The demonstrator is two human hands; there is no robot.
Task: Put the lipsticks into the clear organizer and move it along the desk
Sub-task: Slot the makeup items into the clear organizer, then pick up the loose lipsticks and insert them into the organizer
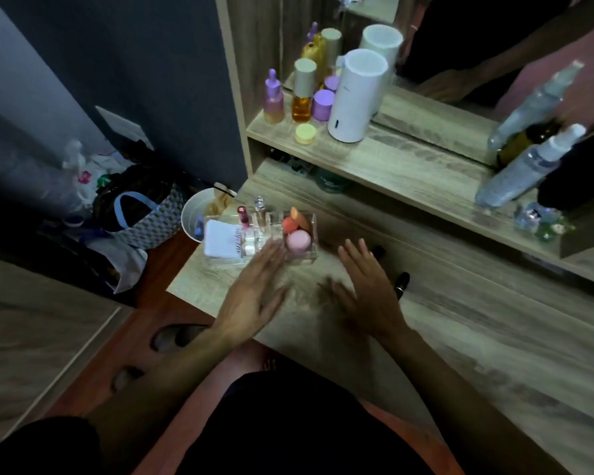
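Observation:
The clear organizer (pixel 307 257) stands near the desk's left end. It holds a white pad, a pink round compact (pixel 298 242), orange sponges, a red lipstick (pixel 243 215) and a clear-capped tube (pixel 260 209). My left hand (pixel 251 296) is flat and open, its fingertips at the organizer's front edge. To the right my right hand (pixel 367 289) hovers open above the desk, blurred, holding nothing. Two dark lipsticks lie on the desk beyond that hand, one (pixel 401 284) by the little finger and one (pixel 378 251) partly hidden behind the fingers.
The wooden desk (pixel 477 337) runs to the right. A raised shelf (pixel 408 166) carries bottles, purple jars, a white cylinder (pixel 355 96), spray bottles (pixel 525 166) and a mirror. A white bin (pixel 199 214) and bags sit on the floor, left of the desk.

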